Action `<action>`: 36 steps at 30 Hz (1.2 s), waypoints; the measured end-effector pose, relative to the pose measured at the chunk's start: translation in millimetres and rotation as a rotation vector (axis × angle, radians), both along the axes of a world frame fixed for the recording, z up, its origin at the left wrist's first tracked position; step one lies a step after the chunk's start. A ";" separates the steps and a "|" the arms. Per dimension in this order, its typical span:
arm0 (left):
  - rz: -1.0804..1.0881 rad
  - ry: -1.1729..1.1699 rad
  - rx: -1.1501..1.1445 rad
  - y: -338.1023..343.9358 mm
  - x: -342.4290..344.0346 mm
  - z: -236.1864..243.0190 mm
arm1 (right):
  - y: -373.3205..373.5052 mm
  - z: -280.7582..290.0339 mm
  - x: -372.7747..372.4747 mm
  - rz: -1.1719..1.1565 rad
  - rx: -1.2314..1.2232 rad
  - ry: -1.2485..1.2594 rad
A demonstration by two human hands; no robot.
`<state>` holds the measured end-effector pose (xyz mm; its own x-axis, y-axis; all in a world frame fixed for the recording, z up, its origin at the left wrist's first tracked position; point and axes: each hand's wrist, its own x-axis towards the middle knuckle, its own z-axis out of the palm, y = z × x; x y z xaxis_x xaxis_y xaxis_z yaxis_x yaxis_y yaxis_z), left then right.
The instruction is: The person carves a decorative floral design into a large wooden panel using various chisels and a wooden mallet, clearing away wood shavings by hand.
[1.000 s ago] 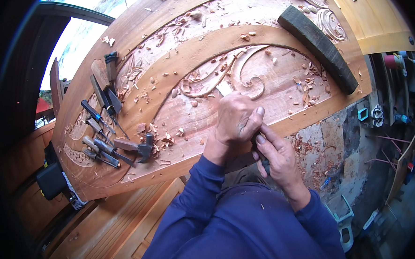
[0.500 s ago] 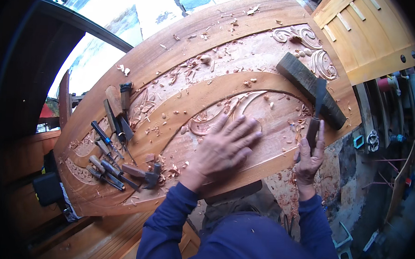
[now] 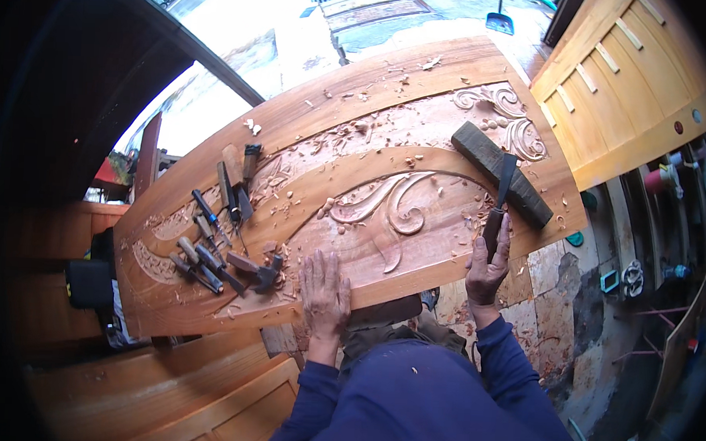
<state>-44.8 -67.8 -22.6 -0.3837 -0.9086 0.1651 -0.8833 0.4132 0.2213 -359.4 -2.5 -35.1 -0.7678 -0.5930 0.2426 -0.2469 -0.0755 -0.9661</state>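
My left hand lies flat, fingers out, on the near edge of a carved wooden panel. The carved leaf scroll shows bare in the panel's lower field. In my right hand, at the panel's near right edge, is a chisel held by its dark handle. Its wide blade points away from me and overlaps a long dark block; whether they touch I cannot tell. Left of my left hand lie a small hammer and several carving chisels and gouges.
Wood shavings are scattered over the panel. A second panel leans at the far right, above a tiled floor strewn with shavings. A black case sits at the left. A blue dustpan stands outside.
My left hand has drawn back from the middle of the carving to the near edge, uncovering the scroll. My right hand still holds the chisel, and the whole view has shifted.
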 end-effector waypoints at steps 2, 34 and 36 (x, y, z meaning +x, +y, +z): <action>0.054 0.049 0.017 -2.4 -8.4 -8.5 | 6.1 -1.5 -5.0 0.006 -0.001 0.000; 0.060 0.110 -0.138 -0.1 0.9 -41.7 | 11.3 0.1 -3.5 -0.013 -0.004 0.047; 0.082 0.123 -0.115 0.7 -2.9 -40.4 | 11.8 -2.4 -8.0 -0.013 0.021 0.057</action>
